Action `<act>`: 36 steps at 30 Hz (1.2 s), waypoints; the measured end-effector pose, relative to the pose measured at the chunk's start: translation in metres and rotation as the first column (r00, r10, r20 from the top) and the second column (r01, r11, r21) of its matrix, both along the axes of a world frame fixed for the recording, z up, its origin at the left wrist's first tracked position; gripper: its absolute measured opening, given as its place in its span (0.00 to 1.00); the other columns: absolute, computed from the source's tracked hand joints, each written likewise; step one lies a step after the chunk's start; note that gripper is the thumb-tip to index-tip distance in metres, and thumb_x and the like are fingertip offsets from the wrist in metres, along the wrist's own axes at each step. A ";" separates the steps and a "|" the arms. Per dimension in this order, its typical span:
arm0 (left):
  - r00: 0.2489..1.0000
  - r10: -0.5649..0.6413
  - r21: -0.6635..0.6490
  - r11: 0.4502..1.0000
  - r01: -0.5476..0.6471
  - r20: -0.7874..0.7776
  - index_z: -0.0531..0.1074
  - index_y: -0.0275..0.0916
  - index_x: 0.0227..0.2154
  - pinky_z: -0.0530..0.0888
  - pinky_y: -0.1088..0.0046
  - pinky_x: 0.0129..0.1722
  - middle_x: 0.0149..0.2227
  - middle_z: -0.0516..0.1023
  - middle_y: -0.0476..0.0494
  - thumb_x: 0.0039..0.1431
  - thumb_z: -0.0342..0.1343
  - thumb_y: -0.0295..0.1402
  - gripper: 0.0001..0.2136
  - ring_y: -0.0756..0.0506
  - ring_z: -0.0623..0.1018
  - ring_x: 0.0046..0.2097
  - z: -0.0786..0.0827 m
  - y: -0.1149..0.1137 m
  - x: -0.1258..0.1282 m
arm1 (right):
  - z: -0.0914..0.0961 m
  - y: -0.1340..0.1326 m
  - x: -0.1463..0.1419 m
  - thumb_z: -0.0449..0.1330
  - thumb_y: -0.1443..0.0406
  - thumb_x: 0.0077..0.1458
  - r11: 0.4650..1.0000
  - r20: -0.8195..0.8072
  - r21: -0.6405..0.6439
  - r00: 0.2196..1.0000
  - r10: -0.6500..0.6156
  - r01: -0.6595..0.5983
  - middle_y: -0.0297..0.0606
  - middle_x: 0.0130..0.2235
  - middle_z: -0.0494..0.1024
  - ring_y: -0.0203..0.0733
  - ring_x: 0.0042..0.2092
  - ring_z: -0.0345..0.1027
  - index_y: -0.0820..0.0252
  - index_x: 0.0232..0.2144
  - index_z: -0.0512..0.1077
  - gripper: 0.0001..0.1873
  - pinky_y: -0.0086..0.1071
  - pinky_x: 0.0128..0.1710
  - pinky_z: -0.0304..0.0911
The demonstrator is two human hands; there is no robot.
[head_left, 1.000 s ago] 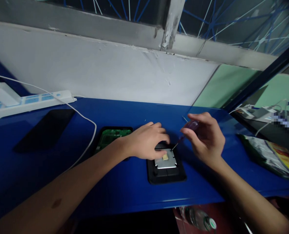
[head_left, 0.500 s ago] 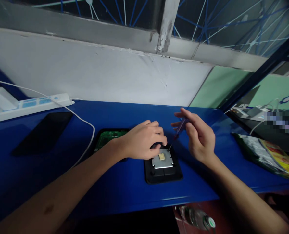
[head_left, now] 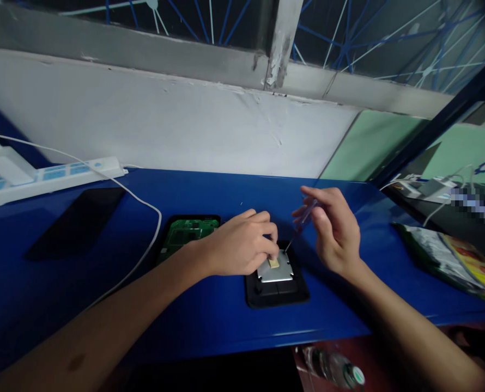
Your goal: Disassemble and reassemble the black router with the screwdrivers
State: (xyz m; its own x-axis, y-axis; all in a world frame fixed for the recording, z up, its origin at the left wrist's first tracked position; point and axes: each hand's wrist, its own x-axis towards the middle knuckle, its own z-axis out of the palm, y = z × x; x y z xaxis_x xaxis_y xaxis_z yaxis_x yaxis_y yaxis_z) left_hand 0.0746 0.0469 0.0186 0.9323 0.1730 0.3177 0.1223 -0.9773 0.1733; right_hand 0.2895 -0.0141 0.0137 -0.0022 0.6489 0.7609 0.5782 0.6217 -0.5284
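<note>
In the head view, a black plastic casing (head_left: 277, 295) lies on the blue table with a silver metal plate (head_left: 282, 274) in it. A small yellowish square pad (head_left: 274, 263) sits on the plate. My left hand (head_left: 246, 242) is over the casing's left side, thumb and fingertips drawn together at the pad's upper edge; what they pinch, if anything, is hidden. My right hand (head_left: 337, 231) holds a screwdriver (head_left: 306, 215) with a clear purplish handle, tilted, its tip at the plate's upper right corner. Left of the casing, partly behind my left forearm, is a green circuit board (head_left: 187, 233) in a black housing.
A white power strip (head_left: 68, 173) and a dark flat phone-like slab (head_left: 74, 223) are at the left, with a white cable (head_left: 159, 218) curving by them. At the right lies a colourful packet (head_left: 450, 256). A plastic bottle (head_left: 334, 367) is below the table's front edge.
My left thumb and fingertips have closed together and moved down to the pad. The screwdriver stays at the plate's corner, with my right fingers slightly shifted on its handle.
</note>
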 end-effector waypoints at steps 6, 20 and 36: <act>1.000 0.017 -0.019 1.000 -0.018 -0.012 0.80 0.45 0.32 0.65 0.64 0.42 0.40 0.79 0.49 0.59 0.52 0.22 0.14 0.43 0.71 0.43 0.002 0.000 0.001 | -0.001 0.001 -0.001 0.50 0.67 0.67 1.000 0.014 0.020 1.000 0.013 -0.013 0.38 0.43 0.72 0.40 0.36 0.73 0.45 0.63 0.64 0.25 0.42 0.38 0.73; 0.959 0.273 0.051 0.959 -0.277 0.078 0.75 0.40 0.45 0.72 0.55 0.50 0.48 0.79 0.42 0.67 0.52 0.33 0.10 0.39 0.75 0.47 -0.018 -0.091 -0.043 | -0.003 -0.003 -0.005 0.47 0.65 0.68 0.998 -0.080 -0.029 0.995 0.061 -0.064 0.42 0.52 0.75 0.43 0.41 0.77 0.47 0.63 0.65 0.23 0.46 0.40 0.77; 0.886 0.464 -0.106 0.882 -0.460 0.012 0.68 0.42 0.59 0.77 0.51 0.55 0.59 0.74 0.41 0.61 0.57 0.31 0.22 0.36 0.73 0.58 -0.032 -0.109 -0.052 | 0.000 0.001 -0.002 0.62 0.64 0.61 0.998 0.020 0.058 1.000 -0.014 0.012 0.37 0.38 0.73 0.40 0.37 0.71 0.51 0.49 0.75 0.13 0.40 0.35 0.72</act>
State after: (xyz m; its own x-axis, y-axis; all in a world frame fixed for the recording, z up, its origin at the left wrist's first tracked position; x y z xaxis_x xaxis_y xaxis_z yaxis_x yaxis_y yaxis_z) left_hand 0.0223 -0.0624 -0.0134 0.7274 0.6129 0.3087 0.5475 -0.7895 0.2774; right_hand 0.2873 -0.0127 0.0140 -0.0098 0.6039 0.7970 0.5966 0.6431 -0.4800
